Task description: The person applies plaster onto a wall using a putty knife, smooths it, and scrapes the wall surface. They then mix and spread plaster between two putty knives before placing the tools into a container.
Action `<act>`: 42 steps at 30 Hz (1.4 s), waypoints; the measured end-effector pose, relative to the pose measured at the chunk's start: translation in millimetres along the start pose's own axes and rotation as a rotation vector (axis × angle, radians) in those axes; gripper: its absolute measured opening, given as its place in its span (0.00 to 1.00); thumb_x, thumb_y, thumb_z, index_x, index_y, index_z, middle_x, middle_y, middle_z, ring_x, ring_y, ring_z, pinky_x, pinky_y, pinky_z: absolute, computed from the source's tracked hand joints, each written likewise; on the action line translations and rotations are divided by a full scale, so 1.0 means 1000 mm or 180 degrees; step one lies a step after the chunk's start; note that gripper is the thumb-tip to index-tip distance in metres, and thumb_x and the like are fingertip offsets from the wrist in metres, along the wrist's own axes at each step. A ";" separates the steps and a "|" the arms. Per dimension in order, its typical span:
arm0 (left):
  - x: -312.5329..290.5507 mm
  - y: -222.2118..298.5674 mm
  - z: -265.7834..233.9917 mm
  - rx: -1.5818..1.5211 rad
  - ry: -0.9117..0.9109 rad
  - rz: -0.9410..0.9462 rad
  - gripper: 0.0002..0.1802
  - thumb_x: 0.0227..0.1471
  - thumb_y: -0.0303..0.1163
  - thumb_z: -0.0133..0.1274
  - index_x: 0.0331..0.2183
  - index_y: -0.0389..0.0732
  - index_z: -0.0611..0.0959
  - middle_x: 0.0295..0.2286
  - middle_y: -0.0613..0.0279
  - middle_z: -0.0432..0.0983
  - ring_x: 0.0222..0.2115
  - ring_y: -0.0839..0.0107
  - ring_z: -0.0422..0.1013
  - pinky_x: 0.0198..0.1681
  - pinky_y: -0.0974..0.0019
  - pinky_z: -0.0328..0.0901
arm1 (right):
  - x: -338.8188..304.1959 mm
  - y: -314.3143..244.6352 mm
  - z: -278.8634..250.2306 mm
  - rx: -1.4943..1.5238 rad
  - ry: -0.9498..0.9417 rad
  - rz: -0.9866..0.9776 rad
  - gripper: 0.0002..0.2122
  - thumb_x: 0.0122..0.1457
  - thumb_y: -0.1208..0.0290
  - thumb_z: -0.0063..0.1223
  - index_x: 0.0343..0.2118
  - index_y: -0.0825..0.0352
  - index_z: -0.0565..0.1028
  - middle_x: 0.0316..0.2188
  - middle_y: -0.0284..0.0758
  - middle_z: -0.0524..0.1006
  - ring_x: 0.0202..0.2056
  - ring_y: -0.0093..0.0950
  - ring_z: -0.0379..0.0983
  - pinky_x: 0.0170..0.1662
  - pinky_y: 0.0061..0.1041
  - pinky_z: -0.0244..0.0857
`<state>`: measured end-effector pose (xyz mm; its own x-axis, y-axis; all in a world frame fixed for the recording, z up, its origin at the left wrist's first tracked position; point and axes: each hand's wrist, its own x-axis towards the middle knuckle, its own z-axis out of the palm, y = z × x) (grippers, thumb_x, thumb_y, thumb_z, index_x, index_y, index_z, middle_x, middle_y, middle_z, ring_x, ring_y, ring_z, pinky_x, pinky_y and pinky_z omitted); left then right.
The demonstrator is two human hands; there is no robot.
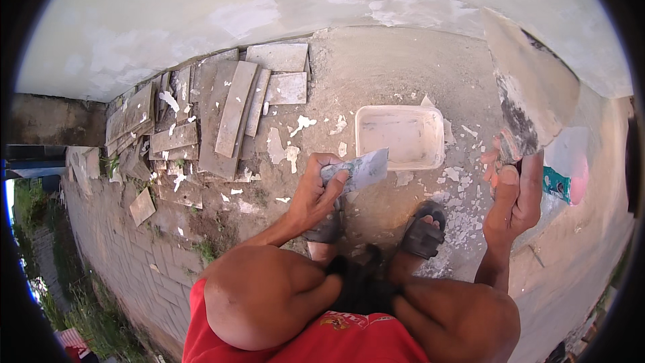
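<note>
My left hand [321,185] is closed on a small flat scraper [366,169], its pale grey face smeared with putty, between the thumb and fingers. On the right, my right hand [514,195] grips a wide putty knife [537,81] by its handle. The broad blade is raised close to the wall, with pale putty and dark patches on it. A white rectangular tub [363,113] lies on the ground between the hands, just beyond my feet, with a pale residue over its bottom.
Broken tiles and boards [232,107] are piled against the patched wall [269,3] at the far left. White paint flakes [463,212] litter the ground around my sandals [424,232]. A green and pink plastic bag [561,185] stands beyond my right hand. Paving [134,249] spreads to the left.
</note>
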<state>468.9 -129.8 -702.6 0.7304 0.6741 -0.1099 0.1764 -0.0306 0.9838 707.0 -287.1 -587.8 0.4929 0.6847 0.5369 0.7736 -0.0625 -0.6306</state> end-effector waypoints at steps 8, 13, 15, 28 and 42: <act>-0.028 -0.009 -0.027 -0.0412 0.0272 -0.0290 0.10 0.63 0.28 0.47 0.43 0.38 0.66 0.31 0.64 0.69 0.31 0.81 0.64 0.34 0.75 0.63 | 0.019 -0.015 -0.033 0.0939 0.1507 -0.0354 0.19 0.64 0.64 0.37 0.48 0.77 0.66 0.37 0.51 0.72 0.28 0.31 0.69 0.25 0.26 0.63; -0.018 -0.014 -0.021 -0.0360 0.0651 -0.0285 0.11 0.62 0.29 0.47 0.44 0.38 0.66 0.32 0.66 0.66 0.33 0.81 0.62 0.38 0.74 0.61 | -0.011 -0.009 -0.075 0.0527 0.2115 0.0136 0.23 0.65 0.58 0.38 0.48 0.78 0.65 0.37 0.49 0.72 0.25 0.30 0.69 0.22 0.25 0.62; -0.011 -0.022 -0.018 -0.0431 0.0629 -0.0269 0.10 0.62 0.29 0.47 0.43 0.38 0.67 0.32 0.66 0.65 0.32 0.81 0.61 0.37 0.75 0.60 | -0.028 -0.018 -0.085 0.0582 0.2542 0.0402 0.24 0.65 0.53 0.39 0.47 0.76 0.65 0.33 0.45 0.70 0.23 0.28 0.67 0.22 0.25 0.61; 0.018 -0.029 -0.001 -0.0352 0.0631 -0.0361 0.09 0.60 0.27 0.49 0.42 0.39 0.69 0.26 0.70 0.66 0.25 0.84 0.58 0.27 0.77 0.55 | -0.173 0.029 -0.047 0.0432 0.0132 0.3842 0.14 0.68 0.66 0.36 0.47 0.71 0.69 0.21 0.27 0.67 0.20 0.15 0.60 0.22 0.17 0.56; 0.053 0.001 0.065 -0.2572 -0.0346 -0.1562 0.17 0.59 0.26 0.52 0.48 0.37 0.69 0.40 0.60 0.76 0.38 0.76 0.74 0.44 0.67 0.70 | -0.137 0.046 -0.016 -0.0185 -0.0467 0.1605 0.18 0.62 0.74 0.49 0.55 0.66 0.71 0.26 0.32 0.71 0.24 0.24 0.66 0.27 0.23 0.62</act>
<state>550.8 -142.1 -716.6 0.7606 0.4027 -0.5093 -0.0002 0.7846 0.6200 681.6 -395.3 -681.3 0.7519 0.6534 0.0879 0.4775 -0.4477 -0.7561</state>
